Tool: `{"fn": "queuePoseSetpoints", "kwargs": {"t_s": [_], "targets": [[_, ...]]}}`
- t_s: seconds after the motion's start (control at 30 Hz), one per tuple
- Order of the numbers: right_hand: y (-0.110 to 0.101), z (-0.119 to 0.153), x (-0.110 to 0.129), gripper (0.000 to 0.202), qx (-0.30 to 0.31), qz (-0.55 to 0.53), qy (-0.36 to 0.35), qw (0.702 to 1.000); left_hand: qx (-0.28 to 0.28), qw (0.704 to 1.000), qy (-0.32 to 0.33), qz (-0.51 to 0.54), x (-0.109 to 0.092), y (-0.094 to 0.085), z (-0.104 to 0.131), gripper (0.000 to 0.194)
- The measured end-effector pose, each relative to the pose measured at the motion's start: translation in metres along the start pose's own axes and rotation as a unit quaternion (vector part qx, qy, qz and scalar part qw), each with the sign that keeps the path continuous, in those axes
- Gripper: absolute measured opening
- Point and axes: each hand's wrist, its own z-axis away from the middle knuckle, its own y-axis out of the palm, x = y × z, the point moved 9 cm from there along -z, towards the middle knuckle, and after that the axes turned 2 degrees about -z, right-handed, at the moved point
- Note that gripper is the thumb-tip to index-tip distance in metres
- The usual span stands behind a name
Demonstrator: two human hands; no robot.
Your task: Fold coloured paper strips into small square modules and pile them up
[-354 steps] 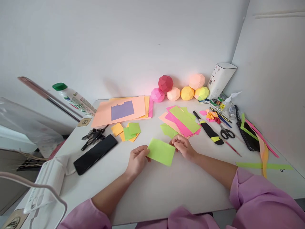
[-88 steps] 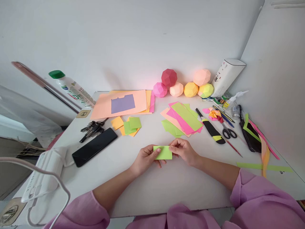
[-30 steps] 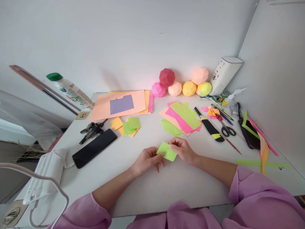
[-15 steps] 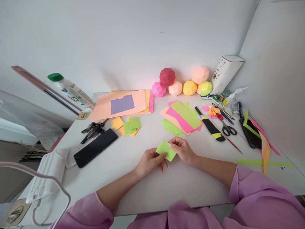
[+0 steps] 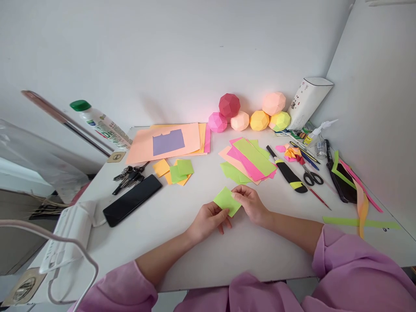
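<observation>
A small light-green paper square [image 5: 226,200] is held up between both hands over the front middle of the white table [image 5: 253,251]. My left hand [image 5: 209,221] pinches its lower edge, thumb on top and the other fingers underneath. At the upper right edge, my right hand [image 5: 250,203] grips it between thumb and fingers. Beyond the hands lies a loose pile of green, pink and peach paper pieces [image 5: 250,158]. Left of that, small green and orange paper squares [image 5: 178,171] overlap on the table.
Faceted paper balls [image 5: 229,105] stand along the back wall. To the right are a box cutter [image 5: 289,173], scissors [image 5: 312,177] and paper strips [image 5: 362,203]. A black phone [image 5: 132,200], keys [image 5: 130,177] and a white power strip [image 5: 66,236] with its cable lie left.
Both hands keep their hold on the green square, which has shifted very slightly up and to the right. The whole view has moved a little.
</observation>
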Motion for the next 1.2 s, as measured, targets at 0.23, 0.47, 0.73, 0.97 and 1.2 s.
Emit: {"fn": "queuePoseSetpoints", "kwargs": {"t_s": [0.23,0.47,0.73,0.97,1.2], "targets": [[-0.004,-0.001,0.001,0.019,-0.022,-0.005,0.004,1.000,-0.004,1.000,-0.002,0.007,0.001,0.002,-0.001,0.026],[-0.006,-0.001,0.000,0.018,-0.033,-0.005,0.007,0.999,0.016,1.000,-0.001,0.007,0.001,0.005,-0.002,0.030],[-0.008,-0.002,-0.003,0.016,-0.045,-0.035,0.009,0.998,0.006,1.000,0.008,0.021,-0.001,0.004,-0.002,0.029],[-0.001,-0.002,-0.001,0.015,0.012,0.016,0.004,1.000,-0.124,0.990,0.063,0.030,-0.015,-0.032,0.004,0.028],[0.012,0.006,-0.005,0.011,0.116,0.098,0.022,0.988,-0.149,0.984,0.095,0.036,-0.011,-0.056,0.001,0.025]]}}
